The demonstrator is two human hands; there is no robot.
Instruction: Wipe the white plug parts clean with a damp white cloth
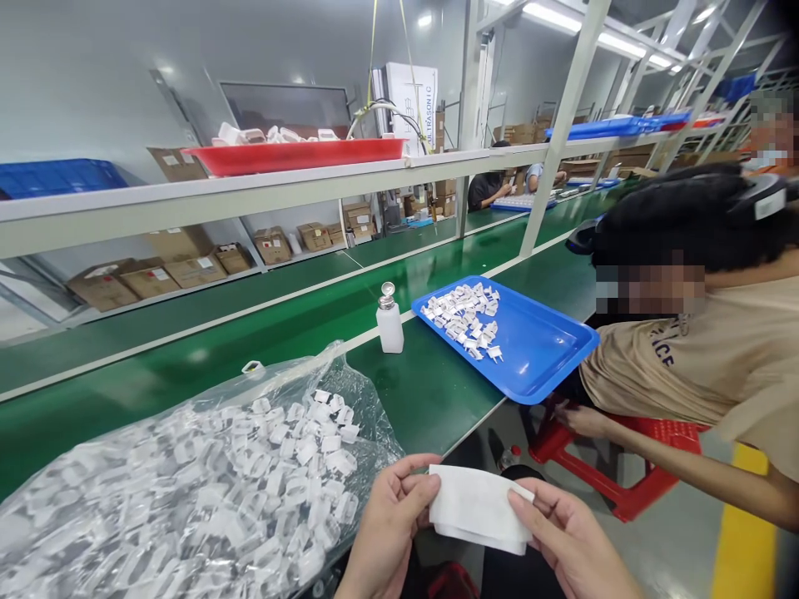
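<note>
Head view: my left hand [390, 512] pinches the left end of a folded white cloth [475, 507], thumb over fingers; my right hand [562, 526] pinches the right end. Cloth is in the air, just off the workbench's [430, 395] near edge, long axis left-right, dipping slightly rightward. It lies between both hands, neither nearer. Bag [376, 408] left, tray [533, 337] beyond, to the right.

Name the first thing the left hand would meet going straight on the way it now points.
The white sheet pinched in the left hand comes first, as that hand points across it. Beyond that, probably the right hand at its other end, though depth is unclear.
</note>
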